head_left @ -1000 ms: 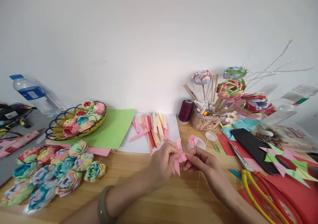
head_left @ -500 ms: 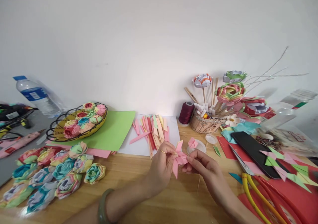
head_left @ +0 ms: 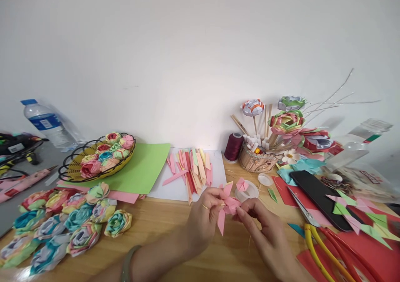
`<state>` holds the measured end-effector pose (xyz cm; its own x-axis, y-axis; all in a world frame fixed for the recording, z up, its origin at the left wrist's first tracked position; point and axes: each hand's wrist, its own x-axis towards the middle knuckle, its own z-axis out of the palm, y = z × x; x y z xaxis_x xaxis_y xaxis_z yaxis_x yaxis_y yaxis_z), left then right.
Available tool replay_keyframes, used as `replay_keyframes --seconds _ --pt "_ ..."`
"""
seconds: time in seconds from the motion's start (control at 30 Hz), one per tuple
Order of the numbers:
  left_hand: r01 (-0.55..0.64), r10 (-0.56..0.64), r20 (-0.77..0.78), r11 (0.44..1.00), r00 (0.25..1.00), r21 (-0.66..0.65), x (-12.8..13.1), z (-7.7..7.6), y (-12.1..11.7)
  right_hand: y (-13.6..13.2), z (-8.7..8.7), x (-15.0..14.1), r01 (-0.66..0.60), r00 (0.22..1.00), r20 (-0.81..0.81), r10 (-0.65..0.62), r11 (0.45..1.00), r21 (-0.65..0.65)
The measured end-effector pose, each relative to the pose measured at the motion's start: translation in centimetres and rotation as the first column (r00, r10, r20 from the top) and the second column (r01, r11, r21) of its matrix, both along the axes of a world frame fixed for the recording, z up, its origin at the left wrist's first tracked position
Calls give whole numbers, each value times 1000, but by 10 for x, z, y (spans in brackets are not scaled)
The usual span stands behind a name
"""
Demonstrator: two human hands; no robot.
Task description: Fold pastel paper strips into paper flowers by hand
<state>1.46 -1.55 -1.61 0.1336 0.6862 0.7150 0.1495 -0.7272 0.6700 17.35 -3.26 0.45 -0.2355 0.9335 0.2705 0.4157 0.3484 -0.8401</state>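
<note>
Between my hands, above the wooden table, is a folded pink paper piece point(head_left: 229, 205) with several pointed strips sticking out. My left hand point(head_left: 206, 213) pinches its left side, thumb and fingers closed. On its right edge, my right hand point(head_left: 258, 219) grips with thumb and forefinger. The fingers hide part of the paper's middle. Just behind my right hand, a small pink folded piece point(head_left: 241, 185) stands by a white round roll point(head_left: 248, 192). Farther back, a bundle of folded paper strips point(head_left: 192, 169) lies on a white sheet point(head_left: 215, 182).
Left are paper flowers point(head_left: 78, 217), a yellow basket point(head_left: 70, 171), a water bottle point(head_left: 46, 123) and a pink glue gun point(head_left: 26, 184). Right are a purple thread spool point(head_left: 233, 147), a flower holder point(head_left: 258, 161), scissors point(head_left: 304, 209), a black phone point(head_left: 321, 198) and yellow-handled cutters point(head_left: 317, 246).
The whole view has shifted slightly, so things sit a little lower in the picture. Both hands keep hold of the pink paper piece, with little change in the fingers.
</note>
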Motion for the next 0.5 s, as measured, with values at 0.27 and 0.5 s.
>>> replay_keyframes --seconds 0.27,0.5 --pt "-3 0 56 999 998 47 3 -3 -2 -3 6 -3 -3 1000 23 0 987 158" --pt "118 -105 172 991 980 -63 2 -5 0 -2 2 -2 75 997 -3 -75 993 87"
